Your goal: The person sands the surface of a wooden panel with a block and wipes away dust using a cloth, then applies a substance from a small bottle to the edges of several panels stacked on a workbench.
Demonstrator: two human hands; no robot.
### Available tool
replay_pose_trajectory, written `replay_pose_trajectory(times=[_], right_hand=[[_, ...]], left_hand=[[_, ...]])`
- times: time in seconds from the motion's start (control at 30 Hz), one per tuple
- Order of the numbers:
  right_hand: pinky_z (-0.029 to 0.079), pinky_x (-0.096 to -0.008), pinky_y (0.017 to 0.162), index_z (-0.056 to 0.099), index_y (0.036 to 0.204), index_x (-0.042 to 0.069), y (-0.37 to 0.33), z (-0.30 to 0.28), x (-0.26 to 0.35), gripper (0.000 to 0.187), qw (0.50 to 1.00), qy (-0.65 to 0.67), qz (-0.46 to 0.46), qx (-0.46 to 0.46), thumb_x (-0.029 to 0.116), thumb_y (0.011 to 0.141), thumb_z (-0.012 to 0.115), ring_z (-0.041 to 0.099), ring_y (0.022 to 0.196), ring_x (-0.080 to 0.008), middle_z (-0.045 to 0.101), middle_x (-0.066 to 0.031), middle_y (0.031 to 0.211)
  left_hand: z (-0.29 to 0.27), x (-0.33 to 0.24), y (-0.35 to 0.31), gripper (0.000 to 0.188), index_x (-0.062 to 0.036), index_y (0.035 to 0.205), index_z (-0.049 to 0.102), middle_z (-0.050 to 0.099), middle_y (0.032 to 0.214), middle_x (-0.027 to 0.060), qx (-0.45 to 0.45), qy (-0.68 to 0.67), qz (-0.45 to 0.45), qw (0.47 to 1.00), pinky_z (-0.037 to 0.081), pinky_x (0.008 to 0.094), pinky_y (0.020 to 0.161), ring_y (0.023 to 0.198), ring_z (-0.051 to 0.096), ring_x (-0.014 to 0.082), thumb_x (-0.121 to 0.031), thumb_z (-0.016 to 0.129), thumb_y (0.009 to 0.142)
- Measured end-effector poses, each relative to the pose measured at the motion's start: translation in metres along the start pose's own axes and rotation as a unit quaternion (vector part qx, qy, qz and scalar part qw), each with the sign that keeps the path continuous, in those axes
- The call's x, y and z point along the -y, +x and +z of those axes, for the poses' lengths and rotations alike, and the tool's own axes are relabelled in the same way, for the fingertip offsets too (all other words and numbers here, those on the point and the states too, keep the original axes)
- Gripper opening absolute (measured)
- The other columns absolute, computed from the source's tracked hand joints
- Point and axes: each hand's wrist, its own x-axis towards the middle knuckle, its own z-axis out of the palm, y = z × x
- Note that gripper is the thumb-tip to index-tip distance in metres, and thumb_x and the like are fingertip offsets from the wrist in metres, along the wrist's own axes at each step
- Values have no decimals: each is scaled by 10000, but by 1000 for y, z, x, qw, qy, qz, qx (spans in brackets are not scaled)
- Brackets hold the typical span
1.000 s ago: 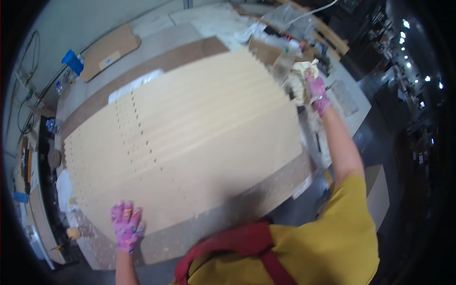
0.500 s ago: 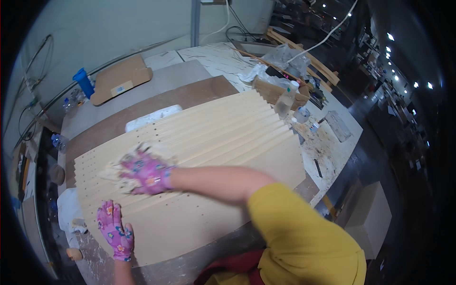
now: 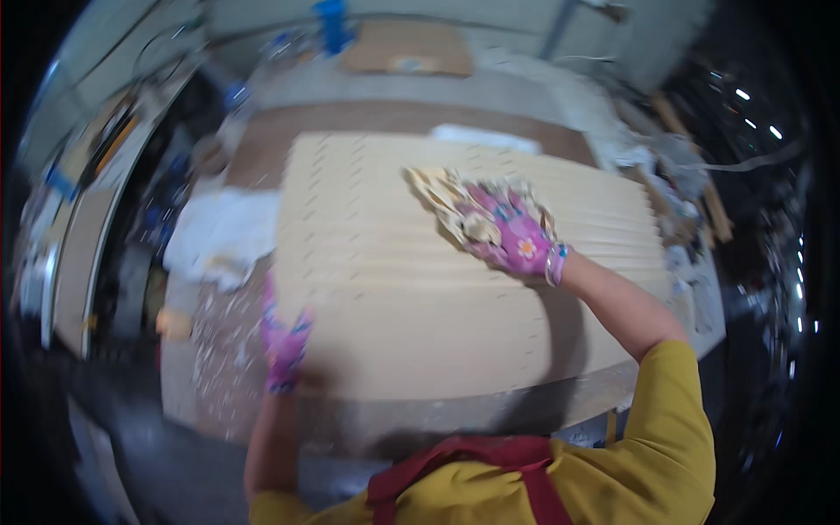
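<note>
In my right hand [image 3: 522,245], wearing a pink floral glove, is a crumpled cream rag [image 3: 437,194]. The hand is closed on it, and both are just above or on the pale wooden boards [image 3: 420,328]; contact is hard to make out. These boards lie overlapped in stepped ridges, with rows of small dark holes across them. My left hand [image 3: 285,346], gloved alike, is at their near left edge. Its fingers stretch along the edge and its thumb stands apart; motion blurs it.
A white cloth [image 3: 214,236] lies left of the boards, and a white pad [image 3: 486,138] lies behind them. Farther back are a cardboard piece [image 3: 407,44] and a blue container [image 3: 332,26]. Clear plastic bags [image 3: 678,162] and wooden strips [image 3: 713,206] line the right. Pale shavings dot the table [image 3: 232,350].
My right hand has carried the rag rightward over the boards. My left hand has shifted from lying flat on them to their left edge. The whole view has turned and is blurred.
</note>
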Motion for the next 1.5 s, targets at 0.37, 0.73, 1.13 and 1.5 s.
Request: replay_pose_trajectory(times=[0.37,0.73,1.13,1.5], right_hand=[[393,-486,1006,430,1361,142,144,17,111,567,993,70,-9,-96,312,832,540,473,1219,-337,496,-154,1327],[382,-428,1004,481,1308,46,3,8,-52,507,976,115,172,-73,260,856,563,515,1132,-362,526,-183,1264],[157,-486,1138,244,1471,90,242,34,89,679,1000,-12,23,-8,481,928,365,243,1402,-306,252,-130,1520],[147,-472,1151,279,1453,66,259,29,111,714,997,64,-40,-27,533,920,364,255,1394,-304,301,-168,1488]], left_hand=[[-18,5,17,700,37,1370,346,527,1254,150,55,99,64,992,408,325,971,1137,526,218,-148,657,770],[-27,28,16,825,45,1405,293,463,1327,173,44,174,104,978,352,356,1030,1222,449,251,-290,711,777],[-30,32,16,724,84,1355,350,523,1250,186,34,90,114,989,407,343,984,1132,527,265,-182,699,778],[-20,14,12,612,15,1344,409,474,1313,230,-29,340,251,906,340,419,1040,1234,439,355,-176,590,791]])
